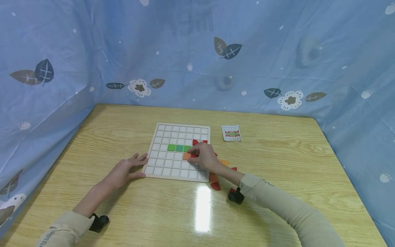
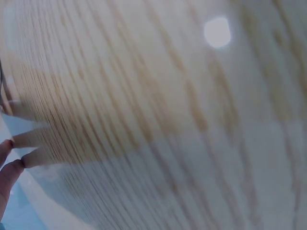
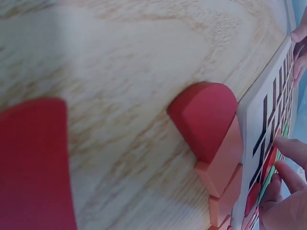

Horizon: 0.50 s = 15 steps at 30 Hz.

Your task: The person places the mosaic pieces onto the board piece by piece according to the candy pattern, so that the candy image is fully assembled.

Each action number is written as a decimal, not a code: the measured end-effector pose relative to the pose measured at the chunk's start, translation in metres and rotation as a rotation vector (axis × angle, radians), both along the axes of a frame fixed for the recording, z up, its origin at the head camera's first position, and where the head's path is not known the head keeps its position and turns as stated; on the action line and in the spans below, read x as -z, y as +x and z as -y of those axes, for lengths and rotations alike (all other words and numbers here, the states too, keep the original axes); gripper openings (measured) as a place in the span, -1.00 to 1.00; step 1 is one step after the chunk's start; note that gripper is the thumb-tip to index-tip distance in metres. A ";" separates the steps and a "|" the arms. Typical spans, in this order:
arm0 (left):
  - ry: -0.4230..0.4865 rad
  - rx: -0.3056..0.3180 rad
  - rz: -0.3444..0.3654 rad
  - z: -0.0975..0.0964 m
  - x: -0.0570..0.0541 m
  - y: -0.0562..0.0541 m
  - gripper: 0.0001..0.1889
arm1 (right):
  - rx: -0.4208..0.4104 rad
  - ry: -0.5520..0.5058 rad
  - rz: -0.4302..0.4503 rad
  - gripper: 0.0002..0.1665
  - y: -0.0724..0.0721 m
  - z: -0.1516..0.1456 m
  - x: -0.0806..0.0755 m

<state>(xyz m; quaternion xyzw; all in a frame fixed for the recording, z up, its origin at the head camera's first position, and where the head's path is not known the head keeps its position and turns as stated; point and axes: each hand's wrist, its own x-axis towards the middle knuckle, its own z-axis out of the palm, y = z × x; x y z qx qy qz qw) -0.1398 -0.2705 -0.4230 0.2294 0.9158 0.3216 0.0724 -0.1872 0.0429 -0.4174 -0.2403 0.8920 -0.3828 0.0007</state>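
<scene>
A white gridded board (image 1: 166,173) with a pale rim lies on the wooden table. Green square tiles (image 1: 171,147) form a row across its middle, with red tiles (image 1: 195,142) to their right. My right hand (image 1: 206,156) is over the board's right part, thumb and forefinger pinching an orange square tile (image 1: 187,156) just below the green row. In the right wrist view, the fingertips (image 3: 279,143) are down at the tiles; the palm side hides some of them. My left hand (image 1: 124,171) rests at the board's left edge, fingers extended and touching the rim.
Loose orange tiles (image 1: 213,178) and a red rounded piece (image 1: 215,186) lie along the board's right edge. More red pieces lie near the right forearm. A small pattern card (image 1: 231,133) sits right of the board. Blue patterned cloth (image 1: 185,51) stands behind the table.
</scene>
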 end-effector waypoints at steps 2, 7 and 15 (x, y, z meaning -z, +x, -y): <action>0.000 -0.001 0.003 0.000 0.000 0.000 -0.35 | 0.002 0.010 0.006 -0.75 -0.001 0.000 0.000; 0.001 0.004 0.004 0.000 -0.001 -0.001 -0.35 | 0.010 -0.010 0.029 -0.78 -0.001 0.000 0.001; -0.003 0.006 -0.002 0.000 0.000 -0.001 -0.35 | 0.007 -0.018 0.012 -0.77 -0.001 0.000 0.002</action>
